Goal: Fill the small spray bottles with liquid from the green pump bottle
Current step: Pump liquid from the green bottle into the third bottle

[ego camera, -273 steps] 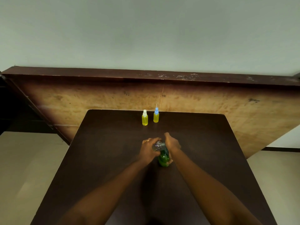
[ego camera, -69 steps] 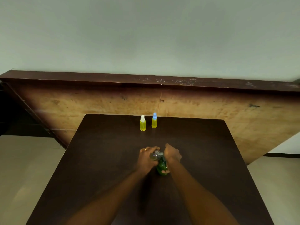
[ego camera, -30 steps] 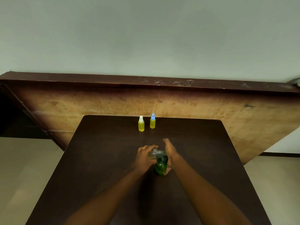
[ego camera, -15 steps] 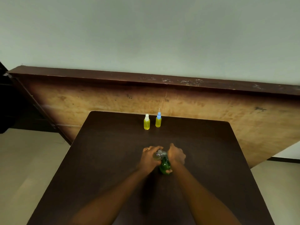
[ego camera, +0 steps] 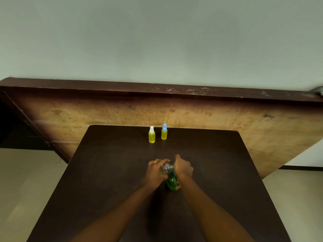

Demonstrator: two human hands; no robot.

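Head view: the clear pump top (ego camera: 167, 168) is clasped in the grip of the left hand (ego camera: 156, 173), and the translucent green pump bottle (ego camera: 172, 182) is grasped by the right hand (ego camera: 183, 169), mid-way across the dark counter (ego camera: 104, 172). Near the far edge, a white-capped spray bottle (ego camera: 151, 135) and a blue-capped spray bottle (ego camera: 164, 133), both yellow-filled, are stood upright side by side.

Your pump bottle (ego camera: 172, 182) sits mid-table (ego camera: 104, 172), right in front of you. Your left hand (ego camera: 156, 172) is on its top from the left, and your right hand (ego camera: 183, 169) is around it from the right. Way back near the far edge, the left spray bottle (ego camera: 151, 136) and right spray bottle (ego camera: 164, 132) stand side by side, not touching. A big board (ego camera: 227, 116) sits behind the table.
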